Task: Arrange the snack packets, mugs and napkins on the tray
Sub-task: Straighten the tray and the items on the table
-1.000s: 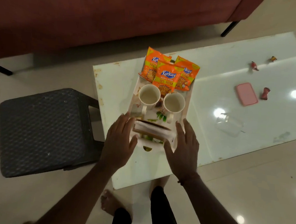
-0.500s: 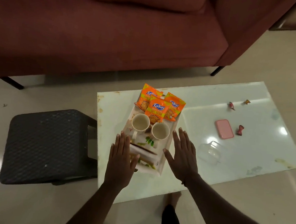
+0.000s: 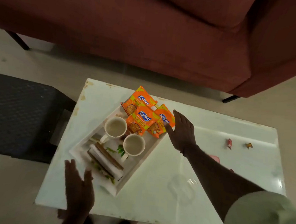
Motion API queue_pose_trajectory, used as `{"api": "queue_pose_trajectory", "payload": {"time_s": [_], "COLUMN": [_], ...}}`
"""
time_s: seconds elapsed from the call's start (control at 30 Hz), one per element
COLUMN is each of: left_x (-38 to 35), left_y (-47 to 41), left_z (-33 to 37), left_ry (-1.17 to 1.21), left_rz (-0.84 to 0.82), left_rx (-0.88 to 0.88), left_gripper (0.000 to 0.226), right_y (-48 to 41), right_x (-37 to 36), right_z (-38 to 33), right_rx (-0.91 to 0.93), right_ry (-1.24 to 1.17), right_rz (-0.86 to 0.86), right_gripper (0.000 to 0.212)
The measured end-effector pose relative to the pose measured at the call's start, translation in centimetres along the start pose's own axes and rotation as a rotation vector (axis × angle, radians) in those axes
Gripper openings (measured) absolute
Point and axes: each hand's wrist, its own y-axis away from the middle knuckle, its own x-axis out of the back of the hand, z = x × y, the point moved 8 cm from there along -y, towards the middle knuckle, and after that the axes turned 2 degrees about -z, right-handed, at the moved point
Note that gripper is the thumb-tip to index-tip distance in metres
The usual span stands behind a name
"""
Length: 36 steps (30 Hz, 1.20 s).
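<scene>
A white tray (image 3: 141, 159) lies at an angle on the white table (image 3: 163, 200). Three orange snack packets (image 3: 139, 121) overlap at its far end. Two cream mugs stand in the middle, one (image 3: 115, 127) to the left and one (image 3: 134, 144) to the right. A stack of white napkins (image 3: 105, 160) fills the near end. My right hand (image 3: 181, 131) is flat and open beside the tray's far right corner, touching the rightmost packet. My left hand (image 3: 79, 187) is open at the tray's near left corner, holding nothing.
A dark red sofa (image 3: 149, 33) stands beyond the table. A black woven stool (image 3: 17, 116) sits at the left. On the table's right lie two candy wrappers (image 3: 229, 143), a pink item (image 3: 215, 158) partly behind my arm, and a clear plastic lid (image 3: 182, 189).
The view has shifted and the tray now appears angled. My right hand went from the tray's near right side to its far right corner. My left hand drew back to the near left corner.
</scene>
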Motion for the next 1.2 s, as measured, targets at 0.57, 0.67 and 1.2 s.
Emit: {"api": "queue_pose_trajectory", "payload": {"time_s": [0.57,0.67,1.2], "left_x": [-4.8,-5.5,-3.1], "left_y": [0.4,0.4,-2.7], "left_z": [-7.6,-7.6,-4.7], "left_ry": [0.636,0.738,0.725], "left_rz": [0.150,0.104,-0.068], "left_rx": [0.470,0.503,0.373], "left_gripper": [0.029,0.024,0.021], "right_y": [-14.8,-15.1,-11.8], "right_x": [-3.7,-4.1,-3.8], "right_z": [-2.6,-2.4,2.4], "right_rx": [-0.097,-0.103,-0.345], "right_ry": [-0.204,-0.225,-0.588], "right_rz": [-0.521,-0.568,-0.414], "right_gripper": [0.062,0.045,0.039]}}
